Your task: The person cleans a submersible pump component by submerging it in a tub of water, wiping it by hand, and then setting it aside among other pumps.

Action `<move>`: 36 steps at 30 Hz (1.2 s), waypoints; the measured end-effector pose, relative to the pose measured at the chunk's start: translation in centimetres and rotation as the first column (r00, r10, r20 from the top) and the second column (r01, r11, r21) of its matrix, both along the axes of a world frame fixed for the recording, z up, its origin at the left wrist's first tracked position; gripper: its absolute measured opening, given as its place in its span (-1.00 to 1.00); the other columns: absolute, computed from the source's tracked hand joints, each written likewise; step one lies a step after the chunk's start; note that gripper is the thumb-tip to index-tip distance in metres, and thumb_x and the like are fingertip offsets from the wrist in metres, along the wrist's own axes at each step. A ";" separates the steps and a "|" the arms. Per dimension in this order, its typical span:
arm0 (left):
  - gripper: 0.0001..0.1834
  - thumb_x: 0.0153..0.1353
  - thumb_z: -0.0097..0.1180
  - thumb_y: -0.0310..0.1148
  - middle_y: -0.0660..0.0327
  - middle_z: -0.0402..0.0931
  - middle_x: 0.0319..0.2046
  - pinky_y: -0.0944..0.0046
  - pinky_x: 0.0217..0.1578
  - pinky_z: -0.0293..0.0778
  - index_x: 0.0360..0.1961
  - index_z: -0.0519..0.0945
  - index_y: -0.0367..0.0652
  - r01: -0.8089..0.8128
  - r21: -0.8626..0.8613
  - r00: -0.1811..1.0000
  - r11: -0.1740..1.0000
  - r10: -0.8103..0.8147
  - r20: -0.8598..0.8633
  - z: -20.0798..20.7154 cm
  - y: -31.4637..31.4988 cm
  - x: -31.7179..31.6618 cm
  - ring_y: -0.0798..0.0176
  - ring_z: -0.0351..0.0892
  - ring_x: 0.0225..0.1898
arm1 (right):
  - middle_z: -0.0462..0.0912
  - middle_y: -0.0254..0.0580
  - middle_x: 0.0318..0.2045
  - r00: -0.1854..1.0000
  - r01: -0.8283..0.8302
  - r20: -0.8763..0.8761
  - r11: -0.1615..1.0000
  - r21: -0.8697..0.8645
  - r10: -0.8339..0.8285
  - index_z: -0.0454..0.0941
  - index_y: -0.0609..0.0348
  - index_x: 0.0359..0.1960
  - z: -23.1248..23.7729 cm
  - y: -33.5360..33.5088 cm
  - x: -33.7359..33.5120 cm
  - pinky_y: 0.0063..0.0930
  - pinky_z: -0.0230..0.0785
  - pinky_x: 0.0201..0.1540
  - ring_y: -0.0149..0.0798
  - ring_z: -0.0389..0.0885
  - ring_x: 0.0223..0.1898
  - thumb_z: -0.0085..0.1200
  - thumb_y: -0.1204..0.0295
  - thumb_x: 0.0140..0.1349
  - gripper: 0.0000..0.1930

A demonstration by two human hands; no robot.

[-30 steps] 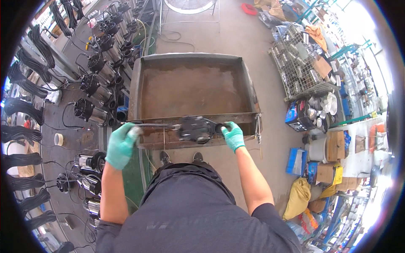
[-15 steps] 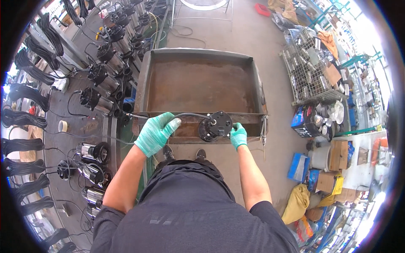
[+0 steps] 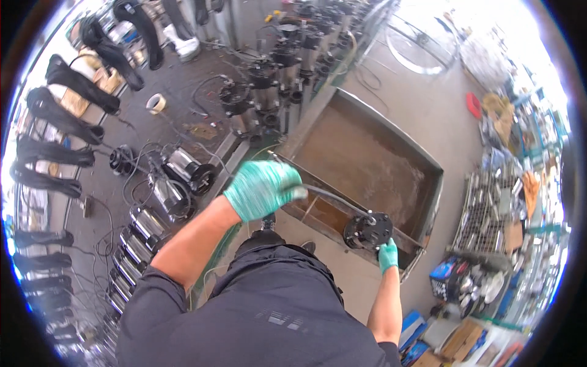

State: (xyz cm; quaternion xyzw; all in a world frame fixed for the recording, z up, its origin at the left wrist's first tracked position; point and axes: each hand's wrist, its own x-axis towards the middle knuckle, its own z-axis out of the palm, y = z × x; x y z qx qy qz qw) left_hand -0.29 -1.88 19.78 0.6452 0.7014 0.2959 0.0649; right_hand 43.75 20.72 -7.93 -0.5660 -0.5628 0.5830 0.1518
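Note:
A black round-topped pump (image 3: 369, 230) hangs over the near strip of a rust-brown metal tank (image 3: 441, 183). My right hand (image 3: 387, 255), in a green glove, is closed on the near right edge of the pump; its fingertips are partly hidden. A black cable (image 3: 333, 196) runs from the top of the pump up to the left. My left hand (image 3: 263, 191), gloved alike and slightly blurred, is closed around this cable, well away from the pump. What lies beneath the pump's top is mostly hidden.
Left stands a dark bench (image 3: 165, 116) with steel pumps (image 3: 168, 192) lying in a row, cable coils (image 3: 82, 82) and a tape roll (image 3: 156, 103). More upright pumps (image 3: 241, 104) line its far edge. A wire cage (image 3: 486, 211) of parts stands right of the tank.
My view and body have turned left, so the tank now sits slanted and further right. My left hand has risen and is further from the pump along the cable. Both hands keep their hold.

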 end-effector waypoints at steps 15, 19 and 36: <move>-0.63 0.29 0.27 -0.02 0.01 0.66 -0.37 0.06 -0.30 0.52 -0.21 0.69 -0.13 -0.849 0.286 0.447 0.445 0.892 -0.063 5.2 -14.8 -20.5 -0.08 0.65 -0.37 | 0.57 -0.25 -0.43 0.817 -0.566 -0.233 0.811 -0.145 0.528 0.51 0.19 0.10 19.7 -11.3 -37.0 -0.51 0.31 -0.67 -0.45 0.47 -0.67 0.07 0.50 0.36 -0.71; -0.66 0.33 0.18 0.00 0.08 0.70 -0.31 0.07 -0.20 0.56 -0.16 0.72 -0.03 -0.925 0.134 0.336 0.355 0.931 -0.145 4.6 -15.5 -23.6 -0.06 0.69 -0.25 | 0.53 -0.27 -0.51 0.811 -0.565 -0.329 0.793 -0.228 0.484 0.51 0.16 -0.03 16.2 -14.8 -47.6 -0.45 0.32 -0.72 -0.36 0.51 -0.72 0.13 0.44 0.34 -0.79; -0.51 0.39 0.14 -0.07 -0.07 0.59 0.12 0.10 0.18 0.44 0.18 0.57 -0.19 -0.620 -0.131 0.717 0.774 0.627 0.304 -9.9 -5.1 -24.1 -0.06 0.57 0.16 | 0.64 -0.15 -0.26 0.699 -0.715 -0.214 0.664 -0.220 0.682 0.26 0.17 0.40 13.9 -15.0 -47.7 -0.52 0.42 -0.58 -0.38 0.57 -0.58 0.01 0.19 0.48 -0.45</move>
